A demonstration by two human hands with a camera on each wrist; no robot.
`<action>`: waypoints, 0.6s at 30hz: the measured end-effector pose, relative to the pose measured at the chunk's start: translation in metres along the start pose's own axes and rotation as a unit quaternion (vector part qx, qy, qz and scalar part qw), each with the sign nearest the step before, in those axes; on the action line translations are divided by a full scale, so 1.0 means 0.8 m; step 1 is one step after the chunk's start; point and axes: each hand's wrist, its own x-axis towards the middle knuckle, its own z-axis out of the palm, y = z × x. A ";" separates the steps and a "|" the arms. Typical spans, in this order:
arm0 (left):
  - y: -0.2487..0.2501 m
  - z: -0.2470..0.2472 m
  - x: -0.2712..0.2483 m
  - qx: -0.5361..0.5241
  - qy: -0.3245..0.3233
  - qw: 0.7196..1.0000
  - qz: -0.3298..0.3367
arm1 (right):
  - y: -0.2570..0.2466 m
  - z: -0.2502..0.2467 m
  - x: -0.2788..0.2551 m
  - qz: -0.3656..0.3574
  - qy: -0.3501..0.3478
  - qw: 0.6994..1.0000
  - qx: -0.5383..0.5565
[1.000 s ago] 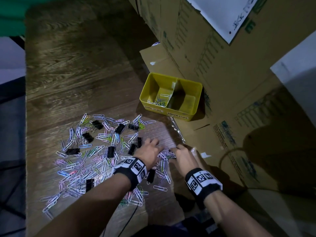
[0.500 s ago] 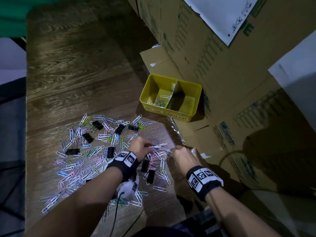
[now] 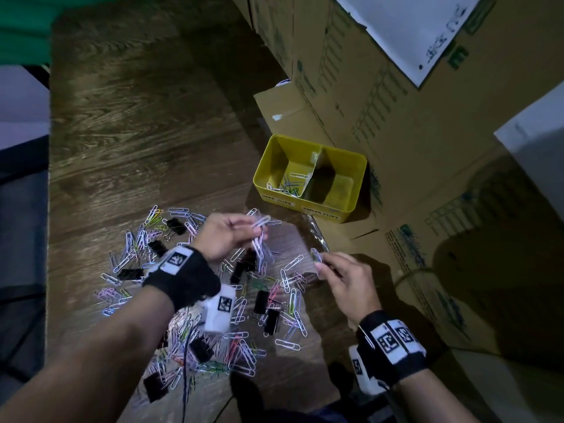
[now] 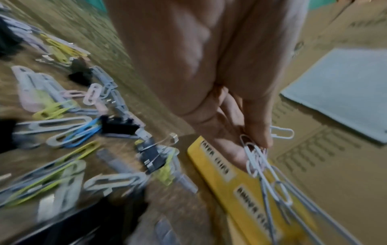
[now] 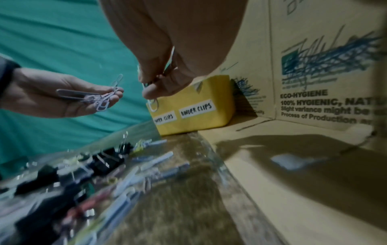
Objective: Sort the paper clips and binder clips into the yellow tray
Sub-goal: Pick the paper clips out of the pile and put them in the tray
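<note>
A yellow tray (image 3: 357,166) with two compartments stands at the table's right, against cardboard boxes. Its left compartment holds several paper clips (image 3: 287,184); the right one looks bare. My left hand (image 3: 225,236) is raised over the pile and pinches a bunch of white paper clips (image 3: 259,236), which dangle in the left wrist view (image 4: 259,159). My right hand (image 3: 341,273) pinches a paper clip (image 3: 316,256), also seen hanging from its fingers in the right wrist view (image 5: 153,103). Coloured paper clips and black binder clips (image 3: 262,302) lie scattered on the wooden table (image 3: 137,132).
Cardboard boxes (image 3: 427,148) wall the right side and back. Tray labels read "paper clips" (image 5: 164,118) and "binder clips" (image 5: 198,108). A green cloth (image 3: 24,25) is at the far left corner. The table's left edge drops off beside the pile.
Both hands have lifted off the pile. The left hand rose with a bunch of paper clips and moved toward the tray; the right hand came up pinching a clip.
</note>
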 end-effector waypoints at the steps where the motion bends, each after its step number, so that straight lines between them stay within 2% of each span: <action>1: 0.018 0.002 0.005 -0.011 -0.010 1.000 0.013 | -0.007 -0.003 0.001 0.003 0.009 1.000 0.026; 5: 0.077 0.015 0.047 -0.068 -0.019 0.995 0.064 | -0.045 -0.017 0.017 -0.020 0.069 0.989 0.126; 8: 0.100 0.032 0.091 -0.082 0.020 0.993 0.077 | -0.072 -0.026 0.038 -0.061 0.095 0.987 0.118; 11: 0.093 0.045 0.128 0.061 0.052 0.994 0.081 | -0.101 -0.035 0.066 -0.105 0.094 0.982 0.124; 13: 0.076 0.048 0.144 0.204 0.042 0.975 0.073 | -0.115 -0.037 0.090 -0.114 0.092 0.981 0.125; 15: 0.064 0.046 0.149 0.339 0.022 0.938 0.076 | -0.122 -0.035 0.116 -0.087 0.091 0.982 0.139; 16: 0.062 0.045 0.147 0.372 0.020 0.924 0.086 | -0.123 -0.033 0.131 -0.069 0.091 0.983 0.145; 18: 0.063 0.040 0.135 0.381 0.043 0.915 0.130 | -0.124 -0.027 0.160 -0.032 0.074 0.986 0.143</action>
